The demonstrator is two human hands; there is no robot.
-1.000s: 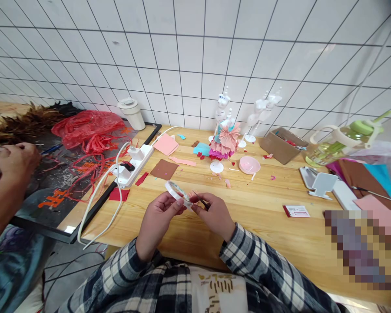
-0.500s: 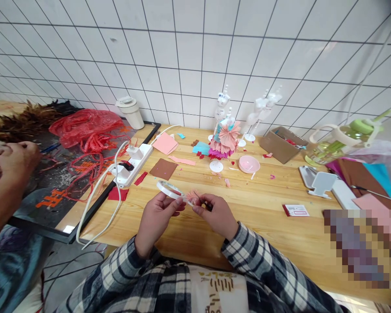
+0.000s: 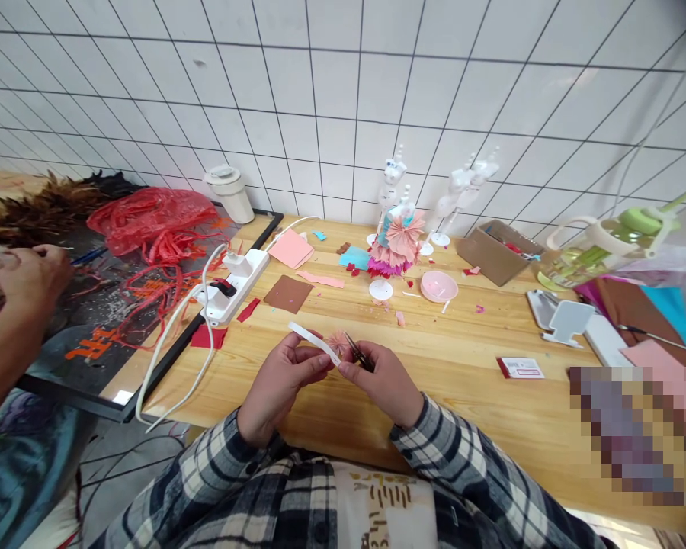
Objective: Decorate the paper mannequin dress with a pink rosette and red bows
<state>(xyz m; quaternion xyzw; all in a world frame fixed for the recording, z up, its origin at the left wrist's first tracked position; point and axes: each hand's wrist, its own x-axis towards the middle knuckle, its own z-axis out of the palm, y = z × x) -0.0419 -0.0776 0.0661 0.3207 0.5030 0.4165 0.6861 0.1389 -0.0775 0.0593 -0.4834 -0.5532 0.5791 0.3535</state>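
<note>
My left hand [image 3: 280, 381] is closed on a roll of white tape [image 3: 309, 335], now seen nearly edge-on. In my closed right hand [image 3: 386, 381] is a small pair of scissors [image 3: 355, 351] with a dark handle and metal blades pointing up and away. A small pleated pink paper fan [image 3: 337, 341] sits between the fingertips of both hands, against the tape; which fingers bear it I cannot tell. Beyond my hands stands a miniature dress form [image 3: 397, 236] dressed in pleated pink, blue and magenta paper.
Pink paper squares [image 3: 290, 248], a brown sheet [image 3: 287, 293] and a pink bowl [image 3: 439, 287] lie on the wooden table. Bare white dress forms [image 3: 460, 187] stand behind. A power strip [image 3: 234, 286] borders the left table, where another person's hands [image 3: 28, 267] work. A cardboard box [image 3: 495, 255] sits right.
The tape roll has turned from showing its ring to nearly edge-on, shifting slightly right. The scissors have tilted and show more metal beside the pink fan.
</note>
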